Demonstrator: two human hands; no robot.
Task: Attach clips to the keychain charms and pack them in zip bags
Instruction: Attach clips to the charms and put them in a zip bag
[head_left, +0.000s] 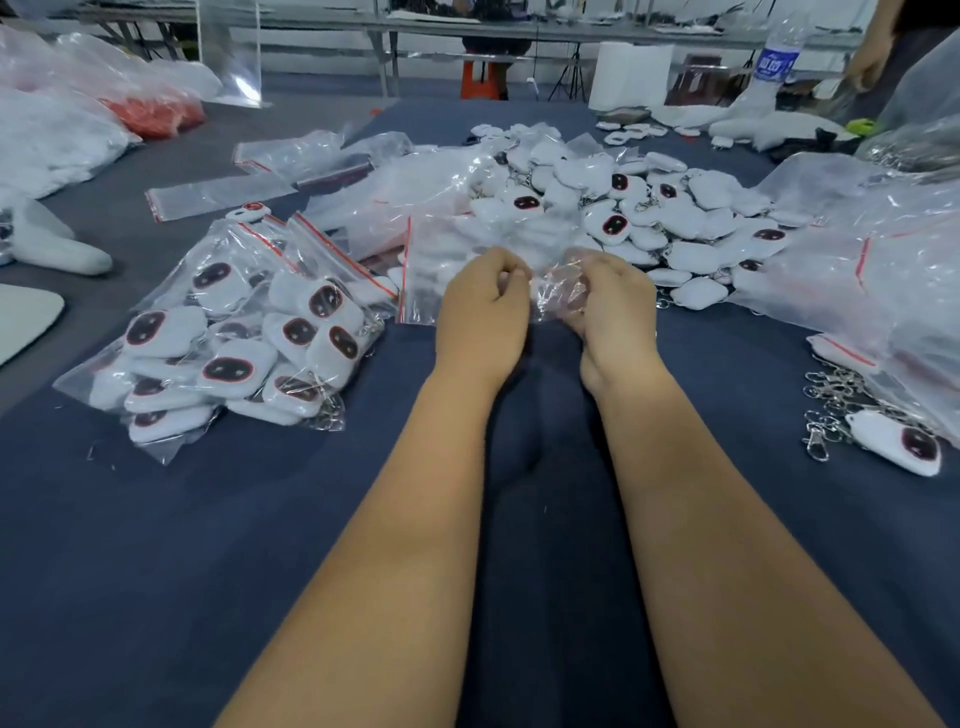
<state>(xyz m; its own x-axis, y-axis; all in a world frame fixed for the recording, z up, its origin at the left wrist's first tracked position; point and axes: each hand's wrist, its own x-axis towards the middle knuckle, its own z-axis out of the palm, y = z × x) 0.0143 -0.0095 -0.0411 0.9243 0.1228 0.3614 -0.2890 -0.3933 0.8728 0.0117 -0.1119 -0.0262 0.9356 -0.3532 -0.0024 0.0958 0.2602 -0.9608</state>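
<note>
Keychain charms, white padded ovals each bearing a dark red-rimmed face patch, lie in a loose heap at about one o'clock from the hands, on the dark blue table cloth. At the centre, the left hand and the right hand sit close together, fingers curled, each pinching the crinkled edge of one clear zip bag with a red seal stripe that spreads away toward eleven o'clock. Whether a charm is already inside cannot be told through the plastic. The step in hand appears to be opening or sealing the bag mouth; it is done well by keeping both pinches near the stripe, pulling the two walls evenly, and pressing the seal along its whole run. At nine o'clock lie filled clear zip bags of charms. At three o'clock rest silver metal clips beside a single charm. At one o'clock, far off, stands a clear plastic water bottle with a blue label; its white characters are too blurred to read. No other writing is legible.
</note>
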